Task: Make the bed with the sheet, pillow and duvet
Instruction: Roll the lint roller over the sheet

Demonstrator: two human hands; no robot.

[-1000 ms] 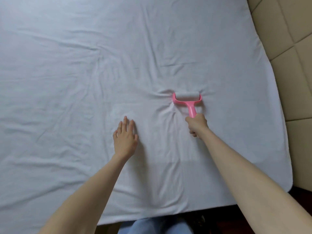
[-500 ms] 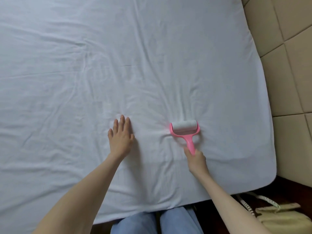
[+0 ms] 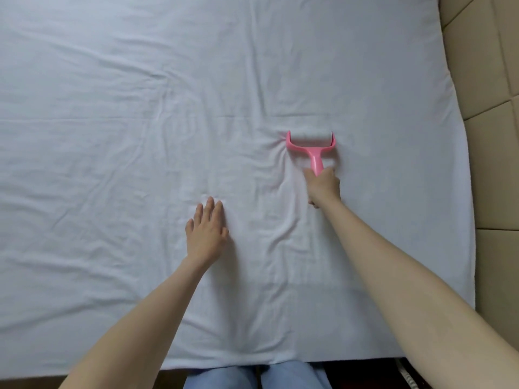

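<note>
A white sheet [image 3: 140, 122] covers the whole bed, creased in many places. My right hand [image 3: 323, 188] grips the handle of a pink lint roller [image 3: 311, 148], whose white roll presses on the sheet right of centre and bunches small folds to its left. My left hand [image 3: 206, 234] lies flat on the sheet, fingers straight and together, to the lower left of the roller. No pillow or duvet is in view.
A beige padded headboard [image 3: 494, 136] runs along the right edge of the bed. My legs in blue jeans [image 3: 255, 376] stand against the near edge of the bed. A dark floor strip shows at the bottom right.
My right hand has pushed the lint roller away from me, farther up the sheet, after drawing it near half a second ago. My left hand has stayed flat in much the same spot.
</note>
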